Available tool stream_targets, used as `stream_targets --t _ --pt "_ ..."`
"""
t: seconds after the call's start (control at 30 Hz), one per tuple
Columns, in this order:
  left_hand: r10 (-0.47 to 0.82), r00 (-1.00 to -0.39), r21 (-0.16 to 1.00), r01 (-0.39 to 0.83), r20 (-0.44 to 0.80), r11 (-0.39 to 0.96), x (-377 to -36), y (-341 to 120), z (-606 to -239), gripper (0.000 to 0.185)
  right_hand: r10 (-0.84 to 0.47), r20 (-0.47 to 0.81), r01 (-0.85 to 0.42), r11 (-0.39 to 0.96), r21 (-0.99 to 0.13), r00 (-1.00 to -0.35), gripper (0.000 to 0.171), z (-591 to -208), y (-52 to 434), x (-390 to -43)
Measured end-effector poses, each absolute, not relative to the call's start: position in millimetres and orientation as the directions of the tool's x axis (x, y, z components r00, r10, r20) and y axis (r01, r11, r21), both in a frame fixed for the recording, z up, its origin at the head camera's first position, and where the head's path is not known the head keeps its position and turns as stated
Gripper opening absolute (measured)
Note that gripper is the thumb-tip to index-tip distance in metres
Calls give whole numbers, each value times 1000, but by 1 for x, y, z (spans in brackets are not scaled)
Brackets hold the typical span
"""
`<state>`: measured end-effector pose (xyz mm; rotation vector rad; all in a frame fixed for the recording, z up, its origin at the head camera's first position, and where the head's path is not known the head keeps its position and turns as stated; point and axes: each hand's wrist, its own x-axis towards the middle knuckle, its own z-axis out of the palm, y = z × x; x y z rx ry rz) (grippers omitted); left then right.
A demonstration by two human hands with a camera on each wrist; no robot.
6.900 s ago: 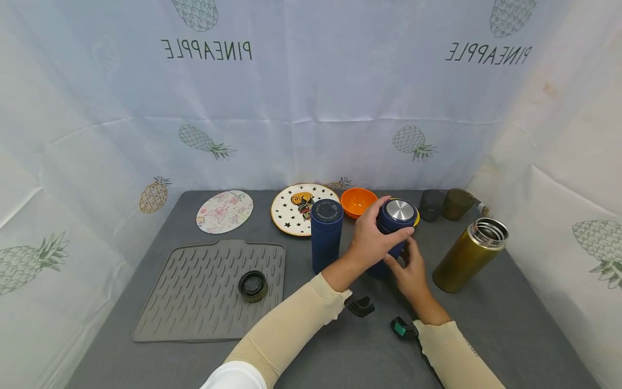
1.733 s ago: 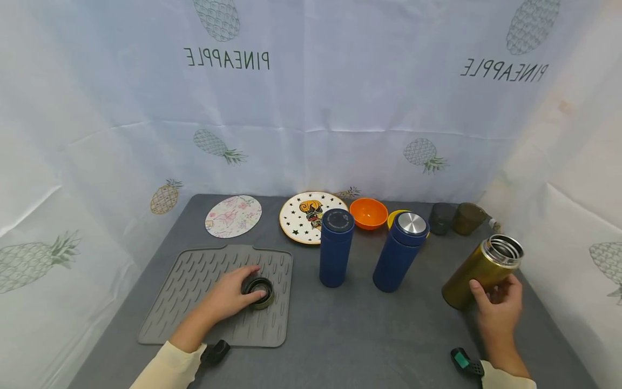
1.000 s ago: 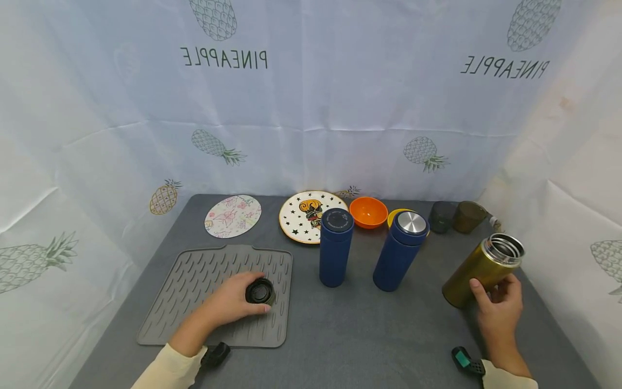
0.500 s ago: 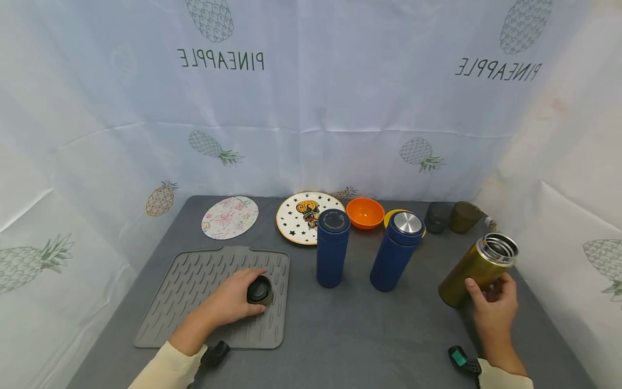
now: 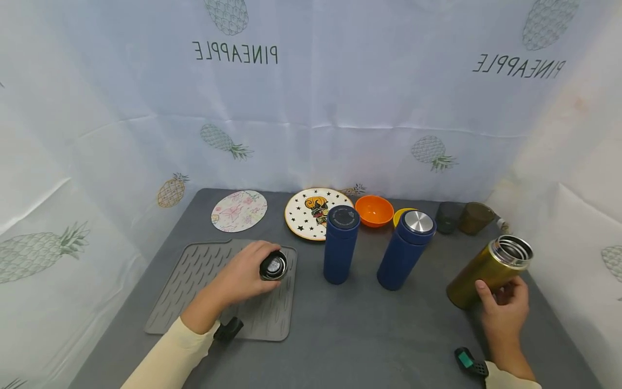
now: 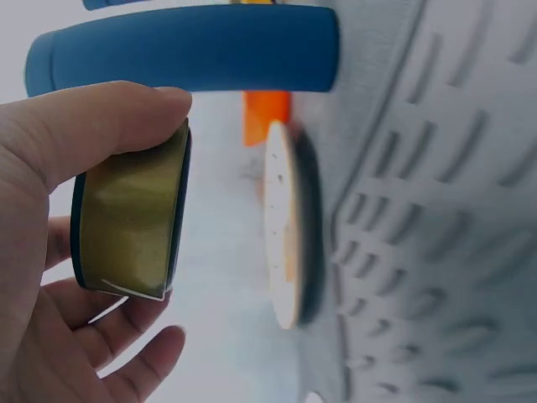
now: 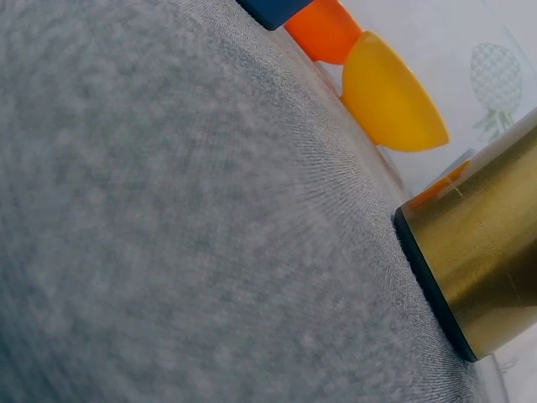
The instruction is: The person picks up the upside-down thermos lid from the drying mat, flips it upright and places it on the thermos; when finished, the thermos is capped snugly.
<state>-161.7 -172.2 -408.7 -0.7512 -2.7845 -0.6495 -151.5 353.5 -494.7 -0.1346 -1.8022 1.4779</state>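
My left hand (image 5: 254,270) holds a round lid (image 5: 274,266) just above the right part of the grey ribbed mat (image 5: 194,281). In the left wrist view the lid (image 6: 130,218) shows an olive-gold band with dark rims, pinched between the thumb and fingers (image 6: 59,336). My right hand (image 5: 499,294) grips the lower body of a tilted gold flask (image 5: 488,267) with an open steel mouth, at the right of the table. In the right wrist view the gold flask (image 7: 482,260) has its base edge on the grey cloth (image 7: 168,210); the hand itself is out of that view.
Two blue flasks, one with a blue cap (image 5: 340,243) and one steel-topped (image 5: 405,249), stand mid-table. Behind are a floral plate (image 5: 239,210), a star plate (image 5: 308,213), an orange bowl (image 5: 373,209), a yellow bowl (image 5: 399,215) and two dark cups (image 5: 448,217).
Both hands left the steel-topped blue flask. The left hand took the lid off the mat, lifted and turned it. The right hand keeps its grip on the gold flask.
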Motion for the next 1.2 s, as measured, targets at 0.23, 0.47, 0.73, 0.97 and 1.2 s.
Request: stream_targets --t 0.23,0.47,0.73,0.97,1.2 --pt "480 -816 324 571 322 754 -164 -158 -379 73 518 503 -387 321 -864 -692 58 -494 355 -151" --pt "534 -764 297 638 362 711 -162 -145 -356 76 510 515 -399 325 -857 -689 57 -494 356 -151" --pt "596 -682 236 719 423 654 -156 -126 -331 74 513 511 -399 320 -859 -690 57 -494 355 -151" --pt "652 -602 206 787 461 581 -156 -105 -316 69 521 502 -385 322 -865 -690 56 -493 355 -152" --pt "681 -561 227 823 470 521 -155 -85 -307 64 522 492 -369 328 -870 -697 56 -493 355 -149"
